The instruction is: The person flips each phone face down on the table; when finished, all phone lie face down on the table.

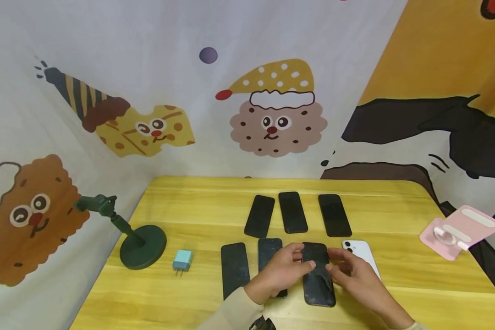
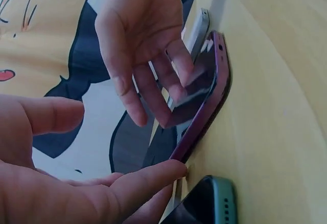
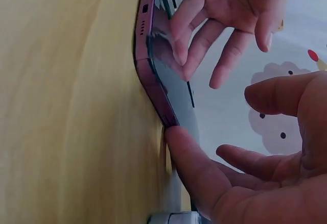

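A black-screened phone (image 1: 319, 291) with a purplish-red frame (image 3: 152, 81) lies face up on the table between both hands. My left hand (image 1: 283, 271) is at its left edge, a fingertip touching the side and the thumb raised apart from the fingers. At the opposite edge, a fingertip of my right hand (image 1: 358, 277) meets the frame, with that thumb also lifted. Partly beneath my left hand lies another dark phone (image 1: 269, 250), its middle hidden. A white phone (image 1: 366, 255), camera side up, is just beyond my right hand, which covers part of it.
Farther left is a dark phone (image 1: 235, 266). Three more phones form a back row: left (image 1: 260, 216), middle (image 1: 293, 212) and right (image 1: 335, 215). A blue charger plug (image 1: 183, 260) and a dark green stand (image 1: 142, 247) occupy the left side; a pink stand (image 1: 458, 231) is at right.
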